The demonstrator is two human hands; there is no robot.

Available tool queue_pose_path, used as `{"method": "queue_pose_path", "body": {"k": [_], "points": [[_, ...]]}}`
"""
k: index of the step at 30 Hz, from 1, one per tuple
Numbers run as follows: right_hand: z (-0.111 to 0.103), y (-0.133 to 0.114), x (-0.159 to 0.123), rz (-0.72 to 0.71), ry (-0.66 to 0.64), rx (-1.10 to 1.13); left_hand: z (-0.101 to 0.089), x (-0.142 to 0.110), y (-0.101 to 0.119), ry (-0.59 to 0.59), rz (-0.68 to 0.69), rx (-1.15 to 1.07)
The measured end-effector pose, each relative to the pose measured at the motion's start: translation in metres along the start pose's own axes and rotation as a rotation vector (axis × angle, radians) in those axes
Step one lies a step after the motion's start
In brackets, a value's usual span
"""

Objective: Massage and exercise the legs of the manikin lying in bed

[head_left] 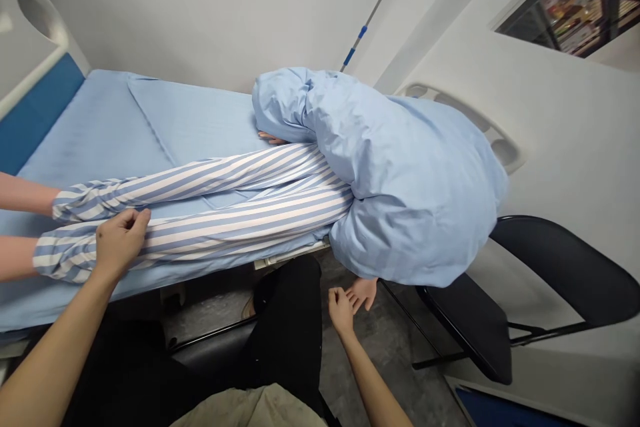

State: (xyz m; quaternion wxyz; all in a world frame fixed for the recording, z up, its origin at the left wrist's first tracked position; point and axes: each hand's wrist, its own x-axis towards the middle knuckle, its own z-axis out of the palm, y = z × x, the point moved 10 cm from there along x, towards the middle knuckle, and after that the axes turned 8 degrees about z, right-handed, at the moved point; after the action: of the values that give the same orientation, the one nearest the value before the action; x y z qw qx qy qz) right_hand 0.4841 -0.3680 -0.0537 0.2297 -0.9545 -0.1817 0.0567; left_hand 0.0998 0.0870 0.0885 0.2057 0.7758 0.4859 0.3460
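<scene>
A figure lies on the bed in blue-and-white striped trousers (250,210), bare lower legs at the left edge. A light blue quilt (400,167) is bunched over its upper body and hides the head. My left hand (120,240) is closed at the lower part of the nearer trouser leg, where the cloth is gathered; its fingertips are partly hidden. Below the quilt's near edge hangs the figure's hand (363,293), palm showing. My right hand (341,311) is closed right beside those fingers; contact is hard to judge. The figure's other hand (271,138) peeks out under the quilt.
The bed sheet (185,107) is light blue, with a footboard (43,100) at left and a headboard (503,147) behind the quilt. A black folding chair (565,267) stands at right. A pole (375,10) leans against the wall.
</scene>
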Motion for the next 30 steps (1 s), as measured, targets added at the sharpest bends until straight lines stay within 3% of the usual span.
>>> {"method": "queue_pose_path", "body": {"k": [3,5,11,13,15,18,23,28,30], "points": [[0.006,-0.071,-0.012,-0.100,-0.104,0.211,-0.005,0.001,-0.007,-0.019,-0.022,0.008],[0.008,-0.140,-0.027,-0.219,-0.172,0.332,-0.010,0.001,-0.012,-0.010,-0.022,0.027],[0.023,-0.384,-0.101,-0.708,-0.331,0.473,-0.018,-0.001,-0.017,0.040,-0.006,0.123],[0.036,-0.446,-0.118,-0.800,-0.317,0.462,-0.017,-0.001,-0.018,0.050,-0.018,0.150],[0.055,-0.489,-0.125,-0.821,-0.299,0.421,-0.015,-0.001,-0.019,0.048,-0.030,0.157],[0.088,-0.516,-0.122,-0.761,-0.283,0.312,-0.012,-0.002,-0.024,0.034,-0.065,0.185],[0.110,-0.513,-0.113,-0.689,-0.292,0.304,-0.013,0.000,-0.028,0.026,-0.119,0.148],[0.106,-0.512,-0.097,-0.604,-0.424,0.621,-0.015,0.019,0.000,0.150,-0.155,-0.294],[0.104,-0.511,-0.088,-0.550,-0.499,0.807,-0.007,0.026,0.013,0.196,-0.176,-0.489]]}}
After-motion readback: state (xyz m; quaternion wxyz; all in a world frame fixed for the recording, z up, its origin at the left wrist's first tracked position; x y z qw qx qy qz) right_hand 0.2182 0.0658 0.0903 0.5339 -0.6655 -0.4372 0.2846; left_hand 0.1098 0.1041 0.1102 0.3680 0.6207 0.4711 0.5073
